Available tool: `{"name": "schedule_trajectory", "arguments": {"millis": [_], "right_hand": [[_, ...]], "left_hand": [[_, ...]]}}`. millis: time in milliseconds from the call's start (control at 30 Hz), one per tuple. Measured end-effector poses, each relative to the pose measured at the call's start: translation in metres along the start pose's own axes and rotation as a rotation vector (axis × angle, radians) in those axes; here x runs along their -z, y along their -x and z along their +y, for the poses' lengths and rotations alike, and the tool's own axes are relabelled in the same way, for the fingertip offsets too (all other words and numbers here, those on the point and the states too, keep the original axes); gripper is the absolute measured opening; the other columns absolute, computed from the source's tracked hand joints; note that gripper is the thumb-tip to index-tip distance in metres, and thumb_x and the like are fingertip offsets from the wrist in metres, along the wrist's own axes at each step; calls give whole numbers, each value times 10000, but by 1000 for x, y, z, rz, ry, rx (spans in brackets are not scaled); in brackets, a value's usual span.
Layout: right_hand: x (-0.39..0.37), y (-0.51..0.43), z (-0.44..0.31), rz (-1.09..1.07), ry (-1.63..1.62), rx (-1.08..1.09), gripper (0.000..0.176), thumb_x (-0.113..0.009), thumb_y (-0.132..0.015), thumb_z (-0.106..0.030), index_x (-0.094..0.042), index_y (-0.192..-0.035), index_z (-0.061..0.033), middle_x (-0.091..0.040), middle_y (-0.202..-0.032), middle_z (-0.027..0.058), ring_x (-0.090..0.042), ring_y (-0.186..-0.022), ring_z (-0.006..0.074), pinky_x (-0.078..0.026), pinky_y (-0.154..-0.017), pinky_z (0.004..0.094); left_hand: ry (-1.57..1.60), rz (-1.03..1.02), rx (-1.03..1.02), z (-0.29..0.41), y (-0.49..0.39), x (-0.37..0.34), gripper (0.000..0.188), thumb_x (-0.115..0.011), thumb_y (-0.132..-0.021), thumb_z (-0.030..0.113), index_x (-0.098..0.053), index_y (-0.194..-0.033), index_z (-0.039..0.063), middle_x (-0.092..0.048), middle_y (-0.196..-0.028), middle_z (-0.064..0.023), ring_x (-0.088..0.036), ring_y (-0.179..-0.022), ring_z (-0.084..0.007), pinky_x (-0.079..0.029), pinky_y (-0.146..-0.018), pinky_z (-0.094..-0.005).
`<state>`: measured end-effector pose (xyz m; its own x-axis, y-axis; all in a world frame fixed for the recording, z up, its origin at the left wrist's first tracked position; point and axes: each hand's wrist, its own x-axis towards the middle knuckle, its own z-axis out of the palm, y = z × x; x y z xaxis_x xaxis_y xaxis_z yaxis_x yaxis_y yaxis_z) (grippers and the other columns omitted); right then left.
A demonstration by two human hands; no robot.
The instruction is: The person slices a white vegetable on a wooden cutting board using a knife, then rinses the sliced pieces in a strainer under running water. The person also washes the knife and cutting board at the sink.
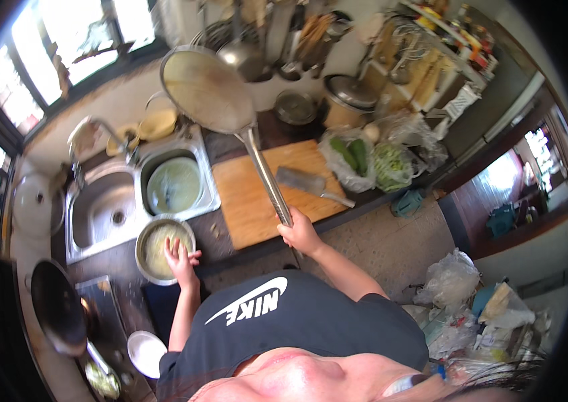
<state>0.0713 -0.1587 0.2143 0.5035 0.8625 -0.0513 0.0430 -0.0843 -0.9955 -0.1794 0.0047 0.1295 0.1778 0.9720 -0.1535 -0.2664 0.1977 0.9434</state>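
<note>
My right hand (303, 233) grips the metal handle of a large round strainer (208, 88), held up over the counter with its head toward the wall. My left hand (181, 262) is spread over a metal bowl (141, 259) at the counter edge, its fingertips at or above the pale yellowish contents. Whether they touch the contents is hard to tell. Below the strainer's handle, a cleaver (300, 179) lies on a wooden cutting board (246, 216). Beside the board, the right sink basin (211, 186) holds a round vessel (176, 186) with cloudy greenish liquid.
The left sink basin (105, 201) has a faucet (100, 123). Bags of green vegetables (349, 156) sit right of the board. A wok (58, 306) is on the stove at left, near a white bowl (147, 354). Plastic bags (457, 321) are piled at lower right.
</note>
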Motion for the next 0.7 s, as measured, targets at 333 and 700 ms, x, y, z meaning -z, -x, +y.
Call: {"name": "schedule_trajectory", "arguments": {"millis": [333, 700], "right_hand": [[270, -153, -280, 145, -306, 587, 197, -502, -776, -11, -424, -947, -69, -445, -537, 38, -421, -356, 130, -358, -309, 272], [379, -426, -559, -123, -107, 617, 247, -417, -812, -149, -422, -567, -118, -429, -487, 17, -447, -415, 188, -411, -413, 344]], "left_hand": [[74, -81, 38, -29, -17, -168, 522, -487, -915, 113, -240, -1375, 109, -443, -1284, -164, -637, -579, -190, -436, -418, -199], [91, 274, -9, -41, 5, -213, 512, -485, -924, 168, -242, -1370, 99, -463, -1269, -156, -634, -577, -184, -429, -392, -183]]}}
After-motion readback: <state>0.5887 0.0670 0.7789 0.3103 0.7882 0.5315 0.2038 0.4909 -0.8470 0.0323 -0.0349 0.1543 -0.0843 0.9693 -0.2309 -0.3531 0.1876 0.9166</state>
